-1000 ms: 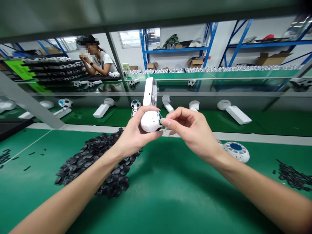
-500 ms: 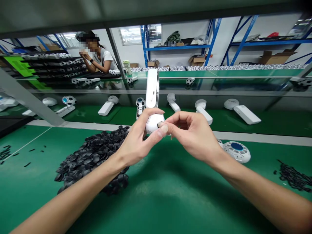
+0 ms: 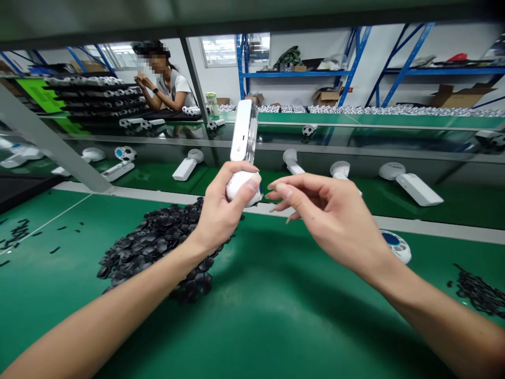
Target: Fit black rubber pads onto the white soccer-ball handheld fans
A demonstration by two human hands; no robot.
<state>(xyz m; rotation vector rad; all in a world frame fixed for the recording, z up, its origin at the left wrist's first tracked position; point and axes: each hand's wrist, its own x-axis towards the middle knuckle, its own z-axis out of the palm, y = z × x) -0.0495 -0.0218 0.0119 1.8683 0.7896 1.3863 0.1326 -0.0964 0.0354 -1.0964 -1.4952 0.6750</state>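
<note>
Left hand [image 3: 223, 208]: the grip is clenched on the white device.
Right hand [image 3: 327, 221]: released; it has been drawn off the device and is held open just beside it.
White device [image 3: 243, 131]: held up above the tabletop, flat body upright, round head inside the left grip.
Tabletop [image 3: 276, 321]: a heap of black pieces [image 3: 158, 237] is spread beneath the left wrist; a white disc [image 3: 396, 246] with a blue centre and a smaller black pile [image 3: 479, 292] are placed to the right.
Beyond: more white devices [image 3: 418, 189] are laid out on green matting; a co-worker [image 3: 169, 84] is seated further back, before blue shelves [image 3: 300, 75] holding cartons [image 3: 457, 97].
</note>
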